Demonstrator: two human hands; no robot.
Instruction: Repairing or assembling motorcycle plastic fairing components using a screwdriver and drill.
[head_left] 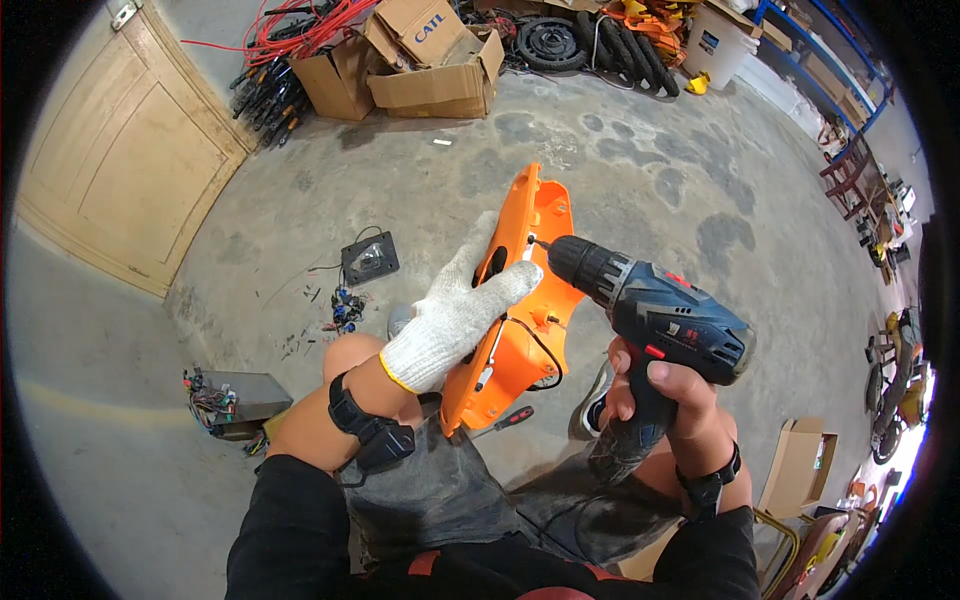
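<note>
Concrete floor (620,215), lettered carton (412,32); right fingers (621,398) round marked drill (672,312); gloved left fingers (508,287) round orange shell (518,362).

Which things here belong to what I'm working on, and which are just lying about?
In the job:
- orange shell, in the left hand
- drill, in the right hand

Seemingly lying about:
- cardboard boxes
- black wheel
- red cables

Drill (685,322) R of cover (522,366), boxes (437,93) bhnd.

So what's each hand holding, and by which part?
Left hand: curved orange plastic shell, by its left rim; right hand: dark blue cordless drill, by its handle.
</note>
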